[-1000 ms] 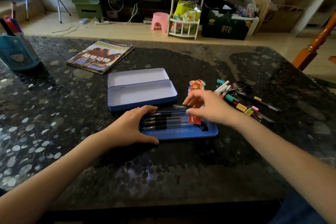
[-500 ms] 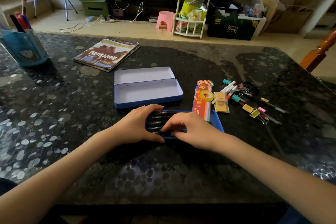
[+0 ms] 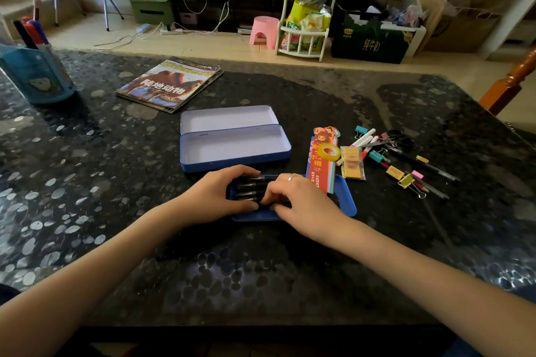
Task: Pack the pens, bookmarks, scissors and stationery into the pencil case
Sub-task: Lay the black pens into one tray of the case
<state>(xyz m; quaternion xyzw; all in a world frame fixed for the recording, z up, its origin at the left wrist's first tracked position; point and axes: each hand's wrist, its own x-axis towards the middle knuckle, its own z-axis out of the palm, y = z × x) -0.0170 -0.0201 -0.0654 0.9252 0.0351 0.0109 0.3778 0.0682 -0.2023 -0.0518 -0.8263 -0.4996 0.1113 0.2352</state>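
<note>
- Here, both hands are down at the blue tray [image 3: 346,206] of the pencil case, near the front of the table [image 3: 87,182]; dark pens [image 3: 251,187] lie side by side in it
- the left hand [image 3: 216,197] sits at the tray's nine o'clock end; its fingers curl over the far rim and its thumb lies along the near rim, so it holds the tray
- the right hand [image 3: 301,206] lies on top of the pens with bent fingers; the fingertips press on the pens, and I cannot tell if they pinch one
- a long bookmark [image 3: 320,162] rests with its near end on the tray at about one o'clock; a ring of yellow tape [image 3: 329,151] sits on it
- the open tin box [image 3: 235,148] of the case lies just past the tray at twelve o'clock, lid flat behind it
- at two o'clock is a pile: a small yellow packet [image 3: 352,166], white and dark pens, bright clips [image 3: 406,181] and black scissors [image 3: 401,139]
- a magazine [image 3: 171,85] lies at eleven o'clock; a blue pen holder [image 3: 37,78] stands at ten o'clock, far to the side
</note>
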